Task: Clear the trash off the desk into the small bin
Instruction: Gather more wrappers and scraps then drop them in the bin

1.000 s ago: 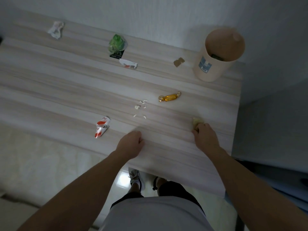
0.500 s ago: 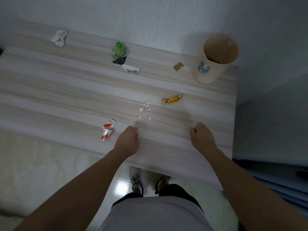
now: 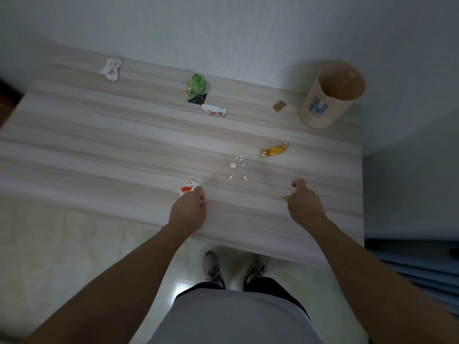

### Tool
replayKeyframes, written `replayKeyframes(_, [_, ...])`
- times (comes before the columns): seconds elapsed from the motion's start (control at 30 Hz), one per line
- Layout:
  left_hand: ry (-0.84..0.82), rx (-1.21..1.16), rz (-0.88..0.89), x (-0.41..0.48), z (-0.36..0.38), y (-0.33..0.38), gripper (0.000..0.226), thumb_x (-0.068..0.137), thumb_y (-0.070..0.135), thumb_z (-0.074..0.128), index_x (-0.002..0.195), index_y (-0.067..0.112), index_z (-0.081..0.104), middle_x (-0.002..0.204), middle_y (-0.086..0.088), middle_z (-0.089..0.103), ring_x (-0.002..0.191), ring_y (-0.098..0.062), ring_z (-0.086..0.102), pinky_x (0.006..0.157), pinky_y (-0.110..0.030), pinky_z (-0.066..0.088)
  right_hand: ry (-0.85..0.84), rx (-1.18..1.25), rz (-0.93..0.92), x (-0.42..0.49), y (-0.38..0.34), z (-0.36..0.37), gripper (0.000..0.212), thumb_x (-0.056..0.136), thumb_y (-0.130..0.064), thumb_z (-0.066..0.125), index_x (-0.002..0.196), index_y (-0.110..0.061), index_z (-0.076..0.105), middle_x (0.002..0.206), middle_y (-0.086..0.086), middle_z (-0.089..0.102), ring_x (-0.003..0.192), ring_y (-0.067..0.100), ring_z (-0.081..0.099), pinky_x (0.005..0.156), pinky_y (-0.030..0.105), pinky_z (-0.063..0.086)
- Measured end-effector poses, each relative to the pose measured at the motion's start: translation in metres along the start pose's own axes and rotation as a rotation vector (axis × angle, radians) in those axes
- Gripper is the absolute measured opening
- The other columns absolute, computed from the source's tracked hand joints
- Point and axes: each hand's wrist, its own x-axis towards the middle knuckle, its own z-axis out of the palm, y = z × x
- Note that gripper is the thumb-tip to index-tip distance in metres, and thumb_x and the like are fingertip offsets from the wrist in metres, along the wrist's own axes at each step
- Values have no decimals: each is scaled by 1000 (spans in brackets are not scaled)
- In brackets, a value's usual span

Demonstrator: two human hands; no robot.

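The small tan bin (image 3: 331,112) stands open at the desk's far right corner. My left hand (image 3: 188,211) curls over the near end of a red-and-white wrapper (image 3: 187,187) near the front edge. Hovering to the right, my right hand (image 3: 303,202) is loosely closed; a small yellowish scrap is hidden inside it. Across the desk (image 3: 99,145) lie a gold candy (image 3: 274,150), several white crumbs (image 3: 237,166), a brown scrap (image 3: 279,106), a green packet (image 3: 197,88), a torn white wrapper (image 3: 214,110) and a crumpled tissue (image 3: 111,69).
The desk backs onto a white wall, and its right edge runs just past the bin. My feet (image 3: 213,268) stand on pale floor below the front edge. Something dark blue (image 3: 412,264) sits low on the right.
My right hand closed over the yellowish scrap and lifted off the desk. My left hand slid left onto the red-and-white wrapper. The camera pulled back a little.
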Motion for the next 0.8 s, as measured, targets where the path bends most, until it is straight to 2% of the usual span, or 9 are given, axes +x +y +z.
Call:
replayKeyframes(0.1, [70, -18, 37, 1, -8, -17, 19, 90, 13, 49, 108, 19, 53, 107, -8, 61, 92, -32, 60, 75, -35, 43, 5, -18, 24, 2, -12, 5, 32, 90, -3, 45, 120, -11, 52, 113, 15, 61, 99, 34, 60, 81, 40, 47])
replayKeyframes(0.23, [20, 16, -18, 6, -19, -28, 46, 80, 6, 58, 124, 19, 50, 114, -9, 56, 99, -34, 59, 80, -39, 48, -16, -53, 17, 6, -20, 2, 26, 81, 5, 45, 99, -13, 54, 103, 11, 58, 94, 32, 58, 72, 35, 40])
replayKeyframes(0.37, [29, -37, -89, 18, -21, -30, 42, 83, 20, 64, 122, 16, 47, 107, -13, 66, 101, -36, 61, 80, -38, 45, -5, -51, -3, 20, -24, -1, 29, 87, 1, 47, 112, -12, 54, 111, 11, 59, 100, 32, 57, 76, 34, 42])
replayKeyframes(0.43, [24, -41, -120, 23, -20, -27, 41, 86, 23, 64, 121, 13, 46, 108, -16, 66, 101, -38, 61, 80, -38, 45, 2, -29, -25, 32, -26, 0, 19, 96, -18, 47, 113, -11, 53, 112, 13, 60, 103, 34, 58, 81, 37, 44])
replayKeyframes(0.53, [14, -56, -170, 29, -16, -25, 44, 88, 23, 63, 125, 10, 45, 118, -17, 57, 104, -38, 59, 86, -42, 49, -5, -13, -38, 50, -28, -3, 40, 96, -40, 49, 123, -11, 50, 118, 15, 60, 108, 34, 59, 88, 40, 46])
replayKeyframes(0.6, [-1, -27, -152, 33, -13, -23, 43, 88, 19, 62, 125, 6, 44, 122, -19, 45, 101, -41, 57, 83, -45, 50, -20, -12, -61, 64, -29, -7, 47, 93, -42, 54, 129, -12, 47, 121, 17, 60, 110, 35, 58, 90, 41, 46])
replayKeyframes(0.67, [-7, -40, -179, 38, -8, -22, 44, 88, 18, 61, 124, 4, 42, 119, -22, 38, 88, -44, 58, 75, -44, 50, -43, -17, -75, 78, -30, -11, 54, 91, -43, 58, 133, -14, 42, 122, 19, 58, 111, 36, 58, 91, 43, 47])
replayKeyframes(0.73, [-30, -62, -215, 41, -5, -19, 43, 87, 16, 61, 123, 5, 41, 115, -22, 36, 78, -42, 58, 69, -41, 49, -60, -31, -84, 93, -31, -14, 58, 89, -43, 60, 136, -15, 39, 120, 20, 58, 110, 38, 58, 91, 44, 48])
replayKeyframes(0.8, [-68, -57, -218, 46, -1, -17, 41, 86, 14, 59, 121, 6, 39, 114, -20, 37, 79, -40, 58, 70, -44, 52, -69, -51, -105, 107, -30, -16, 60, 88, -40, 62, 136, -15, 38, 117, 22, 57, 108, 39, 58, 89, 43, 47])
